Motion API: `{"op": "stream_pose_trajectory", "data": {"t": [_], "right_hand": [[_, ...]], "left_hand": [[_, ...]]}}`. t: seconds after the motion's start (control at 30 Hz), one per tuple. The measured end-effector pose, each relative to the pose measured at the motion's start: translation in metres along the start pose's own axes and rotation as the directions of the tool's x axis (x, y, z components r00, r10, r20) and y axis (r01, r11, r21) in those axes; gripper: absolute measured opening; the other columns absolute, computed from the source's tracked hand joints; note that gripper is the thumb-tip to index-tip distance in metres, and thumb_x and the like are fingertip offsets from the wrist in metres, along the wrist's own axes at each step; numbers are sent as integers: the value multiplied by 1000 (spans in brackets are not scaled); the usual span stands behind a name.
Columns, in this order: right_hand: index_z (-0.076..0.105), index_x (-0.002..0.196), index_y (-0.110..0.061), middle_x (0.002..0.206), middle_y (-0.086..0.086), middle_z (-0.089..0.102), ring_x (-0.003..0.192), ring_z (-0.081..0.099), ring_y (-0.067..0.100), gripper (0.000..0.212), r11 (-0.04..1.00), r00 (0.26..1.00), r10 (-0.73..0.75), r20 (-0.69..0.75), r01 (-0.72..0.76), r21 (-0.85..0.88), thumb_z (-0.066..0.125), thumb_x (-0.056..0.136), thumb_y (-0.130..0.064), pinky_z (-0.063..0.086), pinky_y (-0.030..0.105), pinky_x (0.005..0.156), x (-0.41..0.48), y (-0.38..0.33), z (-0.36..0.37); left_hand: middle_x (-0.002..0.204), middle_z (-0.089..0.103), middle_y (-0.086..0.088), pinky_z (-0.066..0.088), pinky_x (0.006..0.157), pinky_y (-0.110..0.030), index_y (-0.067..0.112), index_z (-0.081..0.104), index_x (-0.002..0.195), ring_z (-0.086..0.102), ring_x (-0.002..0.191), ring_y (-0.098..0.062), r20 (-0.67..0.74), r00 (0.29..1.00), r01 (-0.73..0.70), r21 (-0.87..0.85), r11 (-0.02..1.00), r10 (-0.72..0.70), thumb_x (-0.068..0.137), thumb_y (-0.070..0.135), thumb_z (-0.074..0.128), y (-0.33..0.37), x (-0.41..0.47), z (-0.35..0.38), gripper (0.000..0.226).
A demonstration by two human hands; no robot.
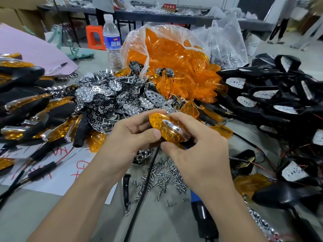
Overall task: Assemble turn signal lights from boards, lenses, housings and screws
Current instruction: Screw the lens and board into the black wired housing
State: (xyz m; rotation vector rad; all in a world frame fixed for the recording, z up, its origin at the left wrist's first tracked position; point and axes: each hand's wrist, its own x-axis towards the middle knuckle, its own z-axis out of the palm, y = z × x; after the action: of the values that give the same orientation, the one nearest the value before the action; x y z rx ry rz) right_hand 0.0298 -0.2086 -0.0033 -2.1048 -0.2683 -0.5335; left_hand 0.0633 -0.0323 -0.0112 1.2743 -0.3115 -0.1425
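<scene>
**Item in hand.** An amber lens [166, 131] with a chrome strip [172, 125] across it is held just above and behind the screw pile [162, 175], clear of the tabletop [162, 224]. It is gripped by both hands. The left hand [134, 135] is curled against its left edge with the thumb pressed on the lens face. The right hand [197, 154] is closed round its right end, fingers over the top and thumb beneath. A dark part is glimpsed under the lens; whether a housing is already mated to it cannot be told.

**Progress.** The batch is judged to be partway through.
- Left of the screw pile, a stack of finished lights [26, 109] is laid out, lenses already fitted.
- Right of the screw pile, a larger heap of housings [279, 95] is noted, with white boards [235, 82] exposed and no lenses on.
- Behind the screw pile, loose reflector plates [104, 98] and a split bag of lenses [174, 55] are well stocked.

**Outstanding.** For the unit in hand, seating of the lens is judged to be the current step. No screw is seen being driven. The power screwdriver [204, 212], lying to the right of the screw pile and nearer the person, is untouched. Fastening is therefore taken to be outstanding.
</scene>
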Motion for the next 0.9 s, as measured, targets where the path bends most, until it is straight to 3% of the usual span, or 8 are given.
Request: {"op": "stream_pose_trajectory", "data": {"t": [0.07, 0.27, 0.4, 0.5, 0.63, 0.77, 0.9], "right_hand": [[65, 115, -49, 103, -38, 64, 94, 64, -13, 52, 1000, 1000, 4, -24, -4, 17, 86, 70, -36, 46, 1, 76, 0, 0, -1], [63, 117, -50, 105, -35, 67, 94, 66, -11, 50, 996, 1000, -7, -20, 8, 89, 85, 74, -37, 48, 2, 75, -2, 2, 4], [70, 122, -41, 97, -22, 74, 89, 71, -2, 46, 991, 1000, -4, 19, 2, 131, 82, 78, -37, 56, 11, 74, -1, 2, 2], [74, 125, -33, 100, -23, 76, 93, 72, -1, 49, 984, 999, 8, 32, -14, 176, 82, 77, -36, 59, 20, 80, 0, 3, 1], [73, 126, -35, 107, -26, 75, 100, 71, -5, 58, 978, 999, 44, 25, -49, 204, 84, 69, -36, 61, 27, 88, 1, 4, -1], [75, 115, -43, 103, -25, 76, 96, 74, 0, 58, 950, 994, 106, 24, -108, 293, 87, 61, -27, 63, 32, 83, 1, 8, 1], [71, 88, -61, 90, -38, 72, 88, 73, -6, 60, 964, 997, 73, 13, -74, 256, 93, 62, -11, 59, 17, 78, 4, 9, -1]], "left_hand": [[110, 78, -11, 59, 80, -27, 17, 77, 118, 75, 98, -21, 12, 1000, -27, -14, 1000, 27, 71, 13, 86, 1, 2, -1, 48], [104, 80, -6, 59, 81, -25, 19, 80, 113, 75, 94, -16, 54, 997, -61, -53, 997, 64, 62, 32, 94, 4, 3, -4, 54], [101, 80, -7, 59, 81, -24, 17, 82, 109, 76, 93, -16, 30, 997, -62, -69, 996, 64, 54, 35, 98, 5, 3, -4, 60], [103, 80, -9, 59, 82, -25, 13, 81, 111, 76, 93, -18, 10, 997, -69, -82, 994, 70, 53, 36, 99, 4, 3, -3, 65], [103, 80, -10, 60, 81, -26, 15, 81, 110, 77, 92, -18, 6, 998, -65, -66, 996, 65, 54, 36, 98, 5, 1, -1, 62], [105, 80, -8, 61, 83, -27, 18, 81, 111, 76, 96, -18, 16, 999, -50, -55, 997, 51, 56, 35, 98, 5, -1, 1, 59], [106, 80, -6, 59, 82, -25, 18, 81, 114, 76, 98, -16, 9, 1000, -22, -63, 998, 22, 64, 39, 94, 6, -5, 5, 55]]}}
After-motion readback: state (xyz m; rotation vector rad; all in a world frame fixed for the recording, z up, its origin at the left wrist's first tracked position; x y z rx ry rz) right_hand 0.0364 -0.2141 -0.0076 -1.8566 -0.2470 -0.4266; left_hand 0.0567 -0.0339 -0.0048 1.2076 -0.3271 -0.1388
